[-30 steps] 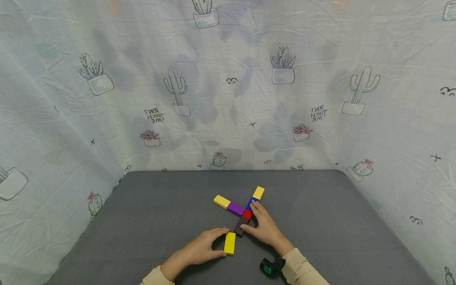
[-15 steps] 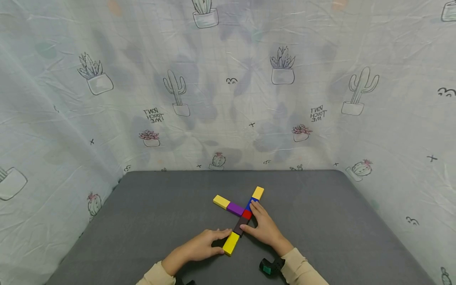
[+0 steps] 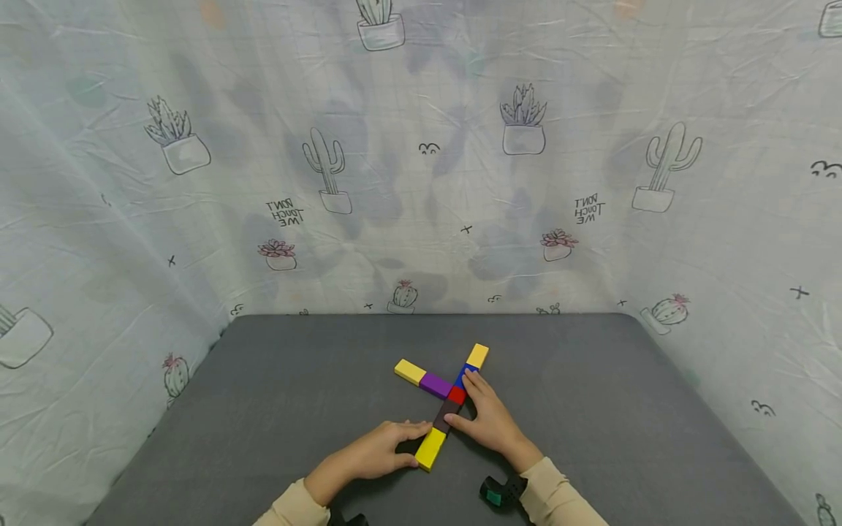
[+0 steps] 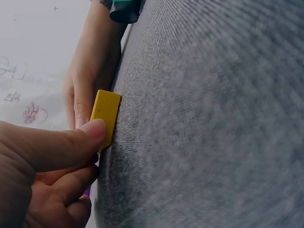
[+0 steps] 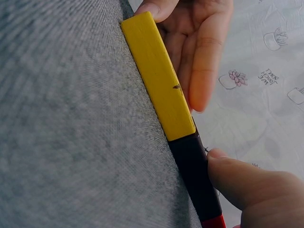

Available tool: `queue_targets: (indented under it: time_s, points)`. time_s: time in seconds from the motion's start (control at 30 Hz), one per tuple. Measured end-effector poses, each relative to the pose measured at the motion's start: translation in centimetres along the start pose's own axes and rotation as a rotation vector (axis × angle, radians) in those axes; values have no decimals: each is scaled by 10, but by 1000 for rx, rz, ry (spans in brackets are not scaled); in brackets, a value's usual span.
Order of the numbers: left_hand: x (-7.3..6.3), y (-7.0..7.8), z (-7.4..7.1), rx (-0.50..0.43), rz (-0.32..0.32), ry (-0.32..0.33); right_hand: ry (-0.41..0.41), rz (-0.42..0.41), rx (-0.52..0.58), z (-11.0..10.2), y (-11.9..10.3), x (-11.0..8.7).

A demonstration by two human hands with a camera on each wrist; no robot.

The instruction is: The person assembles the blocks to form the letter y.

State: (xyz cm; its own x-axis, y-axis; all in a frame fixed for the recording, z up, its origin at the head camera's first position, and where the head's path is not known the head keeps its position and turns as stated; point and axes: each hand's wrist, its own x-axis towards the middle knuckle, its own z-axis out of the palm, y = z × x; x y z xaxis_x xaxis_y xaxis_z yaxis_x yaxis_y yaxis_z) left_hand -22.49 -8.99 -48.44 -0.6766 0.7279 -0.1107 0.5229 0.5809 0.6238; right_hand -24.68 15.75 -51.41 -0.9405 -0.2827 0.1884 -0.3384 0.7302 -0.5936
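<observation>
On the grey tabletop, several flat colored blocks form a branching line. My left hand (image 3: 371,451) is at the near end, its thumb and forefinger pinching a bright yellow block (image 3: 430,448) by its left side. That block's far end meets a dark brown block (image 5: 194,171). My right hand (image 3: 492,422) rests on the line, thumb against the dark brown block and straight fingers on a blue block (image 3: 461,375), partly covered. Between them lies a red block (image 3: 457,396). A purple block (image 3: 435,385) and a pale yellow block (image 3: 410,372) branch left; another pale yellow block (image 3: 478,356) tops the line.
The grey table (image 3: 316,365) has its back edge against a hanging white cloth (image 3: 421,219) printed with cacti. A black wrist device (image 3: 501,493) sits at the right cuff.
The bright yellow block stood more upright, apart from the line. My left hand has turned it to slant and moved it right against the dark brown block. My right hand has stayed still.
</observation>
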Motion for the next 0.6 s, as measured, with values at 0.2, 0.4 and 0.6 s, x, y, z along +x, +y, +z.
queue_targets:
  time_s: [0.2,0.4,0.6]
  points:
    - [-2,0,-1,21,10,6,-15,10,-1,1,0,1]
    - [-4,-1,0,7,52,24,-5,7,20,3,2,-1]
    - [-5,-6,1,-28,103,112,50,-2,67,4,4,-3]
